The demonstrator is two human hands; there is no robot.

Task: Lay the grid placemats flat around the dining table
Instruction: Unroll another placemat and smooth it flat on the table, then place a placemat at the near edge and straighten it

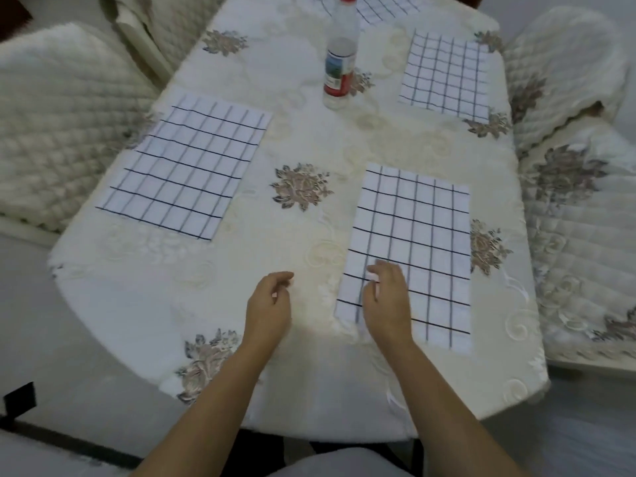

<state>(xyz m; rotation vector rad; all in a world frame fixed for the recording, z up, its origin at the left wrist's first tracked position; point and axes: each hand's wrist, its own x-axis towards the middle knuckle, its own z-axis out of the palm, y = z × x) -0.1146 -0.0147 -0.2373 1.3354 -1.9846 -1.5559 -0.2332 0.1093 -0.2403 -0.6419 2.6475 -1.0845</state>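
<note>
**Fourth mat down, we're on the last touches**

Here we are at the near end of the table [206, 287], both hands out in front. Our right hand [385, 297] sits over the near-left part of the near mat [413, 249], fingers curled down toward the cloth. We cannot tell whether they pinch it, press it or just hover above it. Our left hand [270, 304] is just to the left of that, off the mat and over bare tablecloth, fingers loosely curled and holding nothing.

The near mat runs away from the right hand and looks flat, with its grid lines straight. Ahead and to the left of the left hand lies the left mat [186, 166], also flat. Well beyond the right hand is the far-right mat [447, 77], and past that the end mat [378, 8], cut off by the frame. A bottle [339, 63] stands far ahead, between the two hands' lines.

Our read is that laying is nearly done and this is the smoothing step on the near mat. Next, we'd want flat fingers sweeping outward from the corner under the right hand. Then a glance to see whether any place on the left side, ahead of the left hand, needs a mat.
</note>
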